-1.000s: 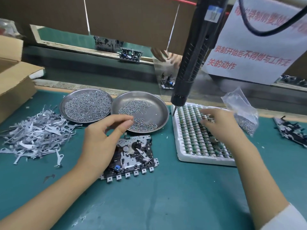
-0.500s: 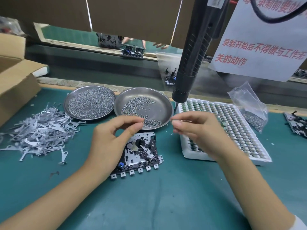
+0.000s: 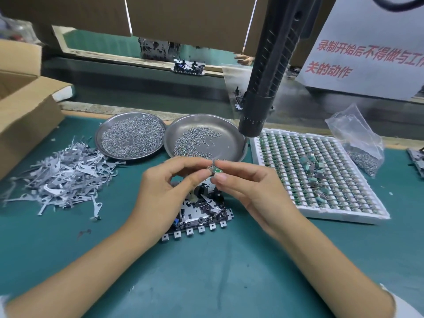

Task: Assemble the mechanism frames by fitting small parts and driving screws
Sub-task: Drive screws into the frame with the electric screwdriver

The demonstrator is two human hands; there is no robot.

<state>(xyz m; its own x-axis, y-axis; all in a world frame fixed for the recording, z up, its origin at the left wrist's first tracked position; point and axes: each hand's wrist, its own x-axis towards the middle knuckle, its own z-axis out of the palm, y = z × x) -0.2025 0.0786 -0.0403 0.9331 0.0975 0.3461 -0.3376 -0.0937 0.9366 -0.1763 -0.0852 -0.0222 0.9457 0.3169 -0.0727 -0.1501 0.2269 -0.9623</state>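
A mechanism frame [image 3: 202, 214] of black plastic and metal lies flat on the green mat, partly hidden under my hands. Both hands meet just above its far end. My right hand [image 3: 247, 191] pinches a small green part [image 3: 216, 170] with metal legs between thumb and forefinger. My left hand [image 3: 167, 187] pinches something tiny at its fingertips, touching that part; I cannot tell what it is. A black electric screwdriver [image 3: 268, 74] hangs above the right dish, untouched.
Two steel dishes of screws, left dish [image 3: 101, 143] and right dish [image 3: 231, 134], stand behind the frame. A white tray [image 3: 344, 214] of green parts lies right, a plastic bag [image 3: 358, 138] of screws beyond it. Metal levers [image 3: 59, 175] are heaped left, beside a cardboard box [image 3: 25, 106].
My right hand has come from the white tray to the middle with a green part. It now meets my left hand's fingertips above the frame.
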